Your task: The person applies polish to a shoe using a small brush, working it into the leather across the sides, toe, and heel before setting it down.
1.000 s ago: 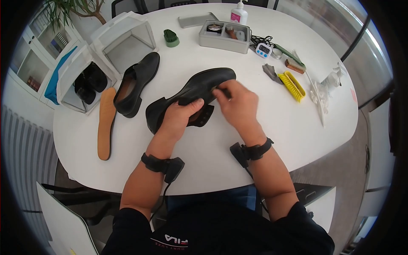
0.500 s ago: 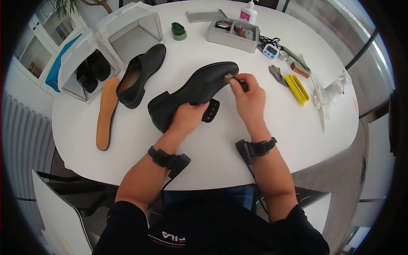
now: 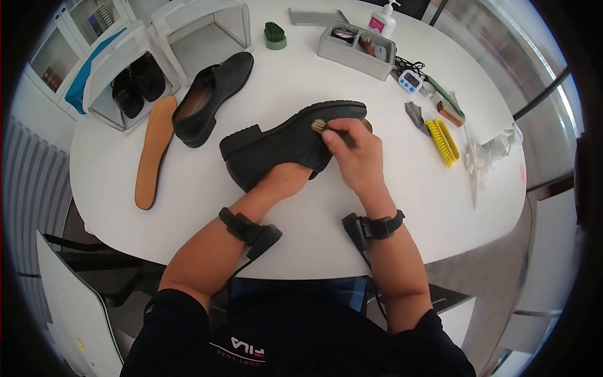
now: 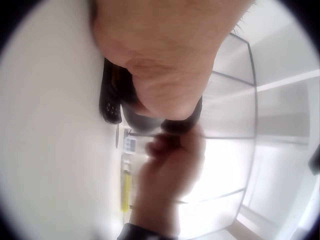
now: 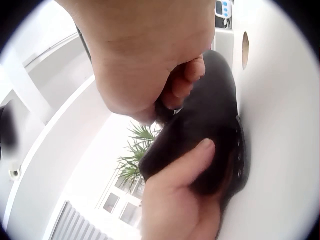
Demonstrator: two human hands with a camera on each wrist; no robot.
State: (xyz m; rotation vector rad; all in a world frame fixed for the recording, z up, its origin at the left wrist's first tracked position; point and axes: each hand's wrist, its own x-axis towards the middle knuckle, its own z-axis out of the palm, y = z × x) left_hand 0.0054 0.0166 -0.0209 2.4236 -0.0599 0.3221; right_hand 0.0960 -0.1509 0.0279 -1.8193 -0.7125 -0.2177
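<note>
A black leather shoe [image 3: 270, 147] lies tipped on its side in front of me, its sole edge turned upward and its heel to the left. My left hand [image 3: 286, 181] grips it at the opening; the fingers are mostly hidden there in the head view. In the right wrist view the left thumb [image 5: 197, 157] presses on the black leather. My right hand [image 3: 359, 154] pinches a small brush [image 3: 318, 126] with pale bristles, which sit against the shoe's side near the sole. The lace flap with eyelets [image 5: 241, 155] hangs on the table side.
At left are the matching shoe [image 3: 217, 94], a tan insole [image 3: 154, 154] and a clear-fronted box [image 3: 119, 113] with dark shoes. A green brush [image 3: 274, 36] and a metal tin [image 3: 355, 60] stand behind. To the right lie a timer [image 3: 411, 81], a yellow brush [image 3: 443, 143] and crumpled plastic [image 3: 502, 144].
The left hand has rolled the shoe so its sole edge faces up more. The right hand, with the brush, has moved from near the toe back along the shoe's side.
</note>
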